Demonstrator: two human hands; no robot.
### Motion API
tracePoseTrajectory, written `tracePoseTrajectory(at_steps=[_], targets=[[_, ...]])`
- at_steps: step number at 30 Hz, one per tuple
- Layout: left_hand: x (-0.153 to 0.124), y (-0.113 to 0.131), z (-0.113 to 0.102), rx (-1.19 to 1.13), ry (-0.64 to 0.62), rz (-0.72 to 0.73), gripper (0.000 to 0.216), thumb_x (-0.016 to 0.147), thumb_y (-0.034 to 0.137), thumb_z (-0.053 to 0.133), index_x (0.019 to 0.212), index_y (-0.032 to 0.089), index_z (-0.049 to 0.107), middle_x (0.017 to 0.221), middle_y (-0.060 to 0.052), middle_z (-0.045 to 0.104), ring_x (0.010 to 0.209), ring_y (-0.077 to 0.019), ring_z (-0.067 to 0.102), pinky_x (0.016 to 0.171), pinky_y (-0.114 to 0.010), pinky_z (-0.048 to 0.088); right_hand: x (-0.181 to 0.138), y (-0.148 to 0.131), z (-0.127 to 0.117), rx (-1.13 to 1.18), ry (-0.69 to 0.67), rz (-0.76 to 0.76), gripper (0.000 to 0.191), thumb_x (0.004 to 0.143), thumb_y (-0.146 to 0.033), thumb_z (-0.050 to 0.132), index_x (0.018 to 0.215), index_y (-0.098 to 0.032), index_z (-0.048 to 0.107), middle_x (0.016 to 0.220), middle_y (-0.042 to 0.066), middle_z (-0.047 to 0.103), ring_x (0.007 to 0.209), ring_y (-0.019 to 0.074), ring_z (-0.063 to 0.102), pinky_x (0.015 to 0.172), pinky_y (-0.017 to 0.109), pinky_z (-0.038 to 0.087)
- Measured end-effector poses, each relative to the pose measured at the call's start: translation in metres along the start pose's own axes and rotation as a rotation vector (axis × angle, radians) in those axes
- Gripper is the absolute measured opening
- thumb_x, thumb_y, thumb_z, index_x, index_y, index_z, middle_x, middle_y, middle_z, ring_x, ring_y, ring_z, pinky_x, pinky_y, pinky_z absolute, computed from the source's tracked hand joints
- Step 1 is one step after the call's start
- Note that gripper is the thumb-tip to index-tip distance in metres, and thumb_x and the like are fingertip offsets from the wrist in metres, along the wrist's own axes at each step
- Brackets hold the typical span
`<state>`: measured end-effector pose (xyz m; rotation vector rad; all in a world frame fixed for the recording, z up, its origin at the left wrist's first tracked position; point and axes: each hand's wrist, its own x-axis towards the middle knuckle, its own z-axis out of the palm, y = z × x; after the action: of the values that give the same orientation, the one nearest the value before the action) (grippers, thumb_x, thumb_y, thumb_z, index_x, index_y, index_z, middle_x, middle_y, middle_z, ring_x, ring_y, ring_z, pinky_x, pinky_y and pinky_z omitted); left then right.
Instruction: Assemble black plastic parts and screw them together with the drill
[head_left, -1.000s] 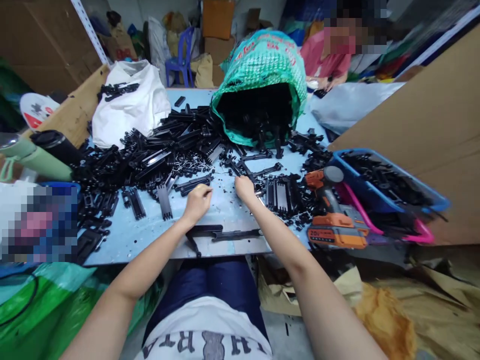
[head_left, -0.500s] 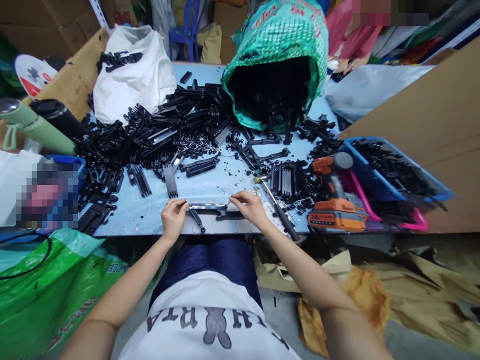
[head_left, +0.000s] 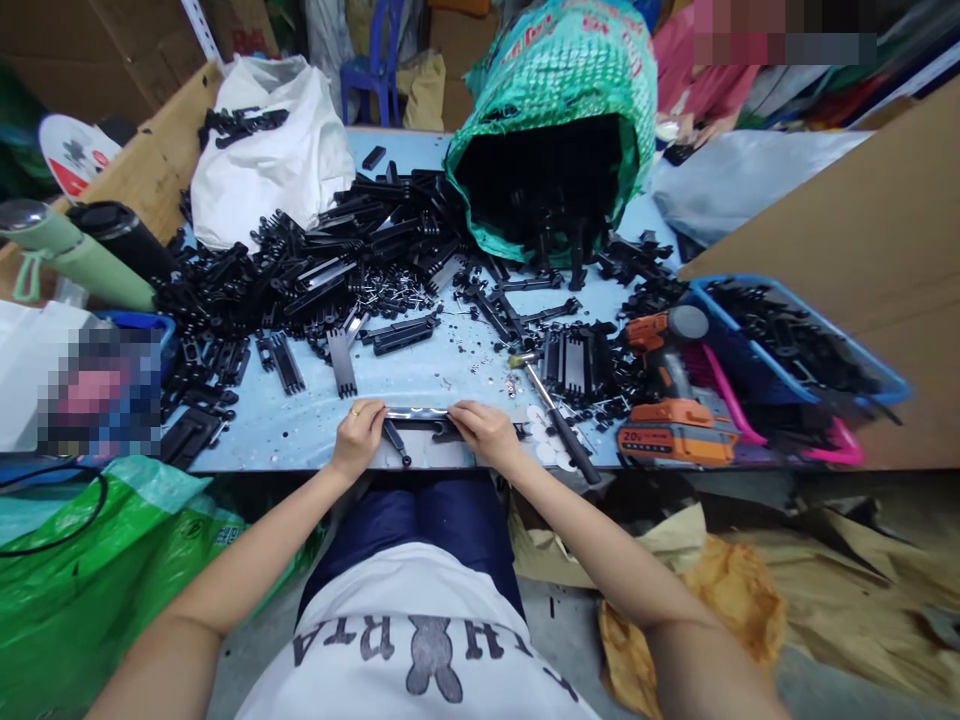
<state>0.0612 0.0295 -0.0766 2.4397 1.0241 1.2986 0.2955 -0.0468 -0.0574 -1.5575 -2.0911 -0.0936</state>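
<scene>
Head view: the left hand (head_left: 360,437) grips the left end of a long, glossy black bar (head_left: 416,412) between finger and thumb, near the front edge of the light-blue tabletop (head_left: 315,428). The right hand (head_left: 486,432), half a second ago just at the bar's right tip, has since moved inward over that end, fingers narrowed upon it. Both ends are thus judged steadied; whether the right fingertips also pinch something small cannot be told. A black-handled hammer (head_left: 555,413) lies apart, rightward.
</scene>
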Motion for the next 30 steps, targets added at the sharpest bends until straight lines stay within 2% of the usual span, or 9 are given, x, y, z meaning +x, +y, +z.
tracePoseTrajectory(at_steps=[6,10,13,15,16,18,20,23,30], targets=[[0.005,-0.014,-0.002,-0.009,-0.052,0.125,0.013,0.085,0.019,0.051,0.093,0.015,0.061,0.091,-0.008,0.067,0.094,-0.0168,0.063,0.083,-0.032,0.050,-0.012,0.008,0.006,0.098,-0.032,0.009,0.029,0.091,-0.029,0.045,0.114,-0.016,0.058,0.110,0.010,0.059,0.097,0.0153,0.058,0.080,0.026,0.047],[0.011,-0.009,-0.009,0.007,-0.149,0.158,0.014,0.087,0.019,0.048,0.093,0.018,0.061,0.093,-0.007,0.067,0.104,-0.0185,0.059,0.088,-0.036,0.045,-0.020,0.014,0.002,0.112,-0.077,-0.005,0.036,0.090,-0.036,0.047,0.119,-0.016,0.055,0.113,0.011,0.058,0.101,0.0173,0.055,0.084,0.030,0.047],[0.004,0.008,-0.014,0.176,-0.115,-0.015,0.027,0.084,0.033,0.053,0.102,0.015,0.059,0.105,-0.013,0.063,0.112,-0.0251,0.053,0.093,-0.043,0.039,-0.007,0.004,-0.003,0.049,-0.073,-0.038,0.037,0.089,-0.037,0.048,0.120,-0.018,0.055,0.117,0.011,0.056,0.104,0.0211,0.052,0.089,0.039,0.044],[-0.005,0.023,-0.013,0.331,-0.116,-0.169,0.036,0.080,0.043,0.056,0.096,0.012,0.061,0.100,-0.017,0.063,0.103,-0.0289,0.056,0.086,-0.043,0.041,0.011,-0.011,0.002,0.081,-0.056,-0.101,0.039,0.090,-0.039,0.046,0.122,-0.018,0.054,0.124,0.012,0.051,0.111,0.0224,0.047,0.094,0.042,0.040],[-0.010,0.031,-0.011,0.392,-0.165,-0.242,0.036,0.079,0.045,0.055,0.089,0.012,0.062,0.091,-0.016,0.064,0.095,-0.0289,0.058,0.080,-0.041,0.043,0.021,-0.019,0.007,0.119,-0.062,-0.144,0.041,0.090,-0.039,0.045,0.125,-0.018,0.052,0.127,0.013,0.048,0.114,0.0223,0.045,0.097,0.042,0.038],[-0.017,0.046,-0.004,0.463,-0.347,-0.374,0.034,0.079,0.044,0.051,0.077,0.013,0.064,0.075,-0.013,0.064,0.080,-0.0270,0.061,0.069,-0.036,0.044,0.039,-0.034,0.022,0.205,-0.119,-0.236,0.044,0.092,-0.040,0.041,0.129,-0.017,0.048,0.128,0.013,0.048,0.116,0.0210,0.045,0.097,0.039,0.039],[-0.018,0.056,0.005,0.473,-0.514,-0.511,0.034,0.081,0.041,0.046,0.075,0.014,0.066,0.069,-0.013,0.064,0.072,-0.0259,0.062,0.063,-0.033,0.043,0.050,-0.042,0.037,0.267,-0.171,-0.278,0.043,0.093,-0.037,0.038,0.130,-0.017,0.047,0.123,0.012,0.052,0.112,0.0192,0.048,0.094,0.036,0.043],[-0.013,0.063,0.015,0.454,-0.582,-0.693,0.039,0.083,0.038,0.040,0.076,0.013,0.068,0.070,-0.014,0.065,0.068,-0.0259,0.064,0.062,-0.032,0.043,0.053,-0.042,0.051,0.316,-0.178,-0.239,0.040,0.094,-0.033,0.037,0.129,-0.019,0.048,0.119,0.010,0.055,0.110,0.0173,0.050,0.091,0.033,0.045],[-0.012,0.055,0.016,0.403,-0.535,-0.719,0.039,0.084,0.038,0.039,0.079,0.015,0.070,0.075,-0.014,0.067,0.075,-0.0261,0.065,0.065,-0.031,0.044,0.048,-0.037,0.050,0.309,-0.144,-0.216,0.043,0.094,-0.033,0.038,0.133,-0.016,0.045,0.127,0.010,0.051,0.113,0.0179,0.049,0.094,0.035,0.044]])
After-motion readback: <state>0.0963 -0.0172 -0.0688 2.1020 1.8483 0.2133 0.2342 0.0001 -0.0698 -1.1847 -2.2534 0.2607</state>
